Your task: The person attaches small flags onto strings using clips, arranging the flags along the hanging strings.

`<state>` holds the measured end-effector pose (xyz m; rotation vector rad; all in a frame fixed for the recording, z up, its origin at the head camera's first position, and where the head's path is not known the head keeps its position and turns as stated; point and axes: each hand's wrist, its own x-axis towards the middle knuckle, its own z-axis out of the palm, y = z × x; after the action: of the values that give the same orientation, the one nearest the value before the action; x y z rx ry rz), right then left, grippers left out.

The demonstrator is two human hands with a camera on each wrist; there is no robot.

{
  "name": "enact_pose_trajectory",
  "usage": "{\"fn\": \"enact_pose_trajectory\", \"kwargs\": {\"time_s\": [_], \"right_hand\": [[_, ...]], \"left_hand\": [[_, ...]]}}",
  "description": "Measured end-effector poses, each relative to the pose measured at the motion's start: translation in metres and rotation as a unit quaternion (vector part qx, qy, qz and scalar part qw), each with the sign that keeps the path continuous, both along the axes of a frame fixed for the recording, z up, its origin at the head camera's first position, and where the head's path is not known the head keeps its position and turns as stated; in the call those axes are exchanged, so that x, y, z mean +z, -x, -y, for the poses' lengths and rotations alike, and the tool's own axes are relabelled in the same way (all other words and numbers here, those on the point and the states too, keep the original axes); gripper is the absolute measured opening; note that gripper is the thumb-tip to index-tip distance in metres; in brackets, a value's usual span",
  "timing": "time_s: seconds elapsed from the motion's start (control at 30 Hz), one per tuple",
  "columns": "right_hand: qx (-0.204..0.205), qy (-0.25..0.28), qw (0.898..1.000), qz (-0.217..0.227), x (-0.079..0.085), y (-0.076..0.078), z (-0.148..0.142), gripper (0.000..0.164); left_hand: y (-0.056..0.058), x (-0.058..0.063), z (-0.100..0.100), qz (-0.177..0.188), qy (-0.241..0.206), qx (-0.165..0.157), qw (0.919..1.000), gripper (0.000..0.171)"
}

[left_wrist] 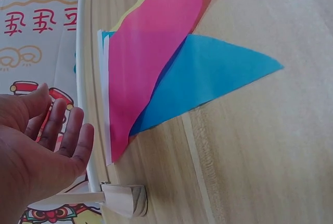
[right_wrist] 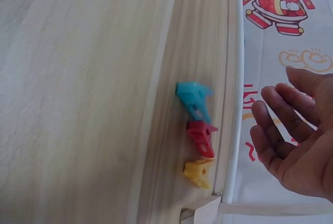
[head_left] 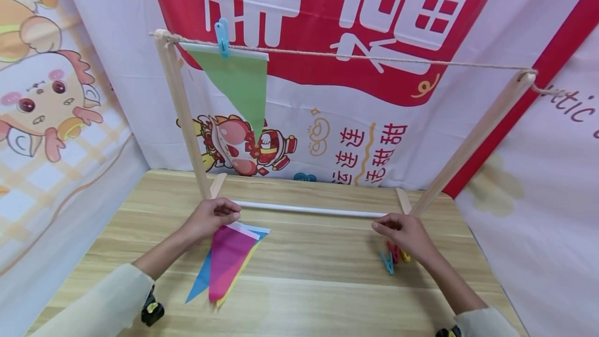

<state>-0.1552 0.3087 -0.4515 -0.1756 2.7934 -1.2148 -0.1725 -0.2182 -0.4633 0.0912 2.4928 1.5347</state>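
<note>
My left hand (head_left: 210, 218), its fingers loosely bent and empty, hovers by the foot of the left wooden post (head_left: 183, 118). Just in front of it lie overlapping pennants: a pink one (head_left: 229, 259) on top, a blue one (left_wrist: 208, 73) sticking out sideways and a yellow one (head_left: 237, 277) peeking from beneath. My right hand (head_left: 406, 234), relaxed and holding nothing, is near the right post (head_left: 477, 137). Below it sit a blue clothespin (right_wrist: 193, 99), a red clothespin (right_wrist: 201, 138) and a yellow clothespin (right_wrist: 199, 173). A green pennant (head_left: 243, 85) hangs from the string (head_left: 374, 58) by another blue clothespin (head_left: 222, 39).
The string runs between the tops of both posts. Short wooden feet (head_left: 403, 201) support them at the back of the wooden table (head_left: 323, 300). A white strip (head_left: 309, 208) runs along the table's back edge. Printed cloths (head_left: 374, 98) hang behind and at the sides.
</note>
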Motion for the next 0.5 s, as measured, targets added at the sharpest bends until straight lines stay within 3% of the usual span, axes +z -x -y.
{"fn": "enact_pose_trajectory", "kwargs": {"time_s": [0.27,0.5], "right_hand": [[0.03,-0.058,0.998,0.015,-0.009,-0.003,-0.012,0.02],[0.053,-0.065,0.996,0.031,-0.014,-0.004,-0.02,0.017]], "left_hand": [[-0.003,-0.003,0.0,-0.001,0.01,-0.008,0.9999,0.028],[-0.003,-0.007,0.001,0.009,0.021,-0.009,0.9997,0.024]]}}
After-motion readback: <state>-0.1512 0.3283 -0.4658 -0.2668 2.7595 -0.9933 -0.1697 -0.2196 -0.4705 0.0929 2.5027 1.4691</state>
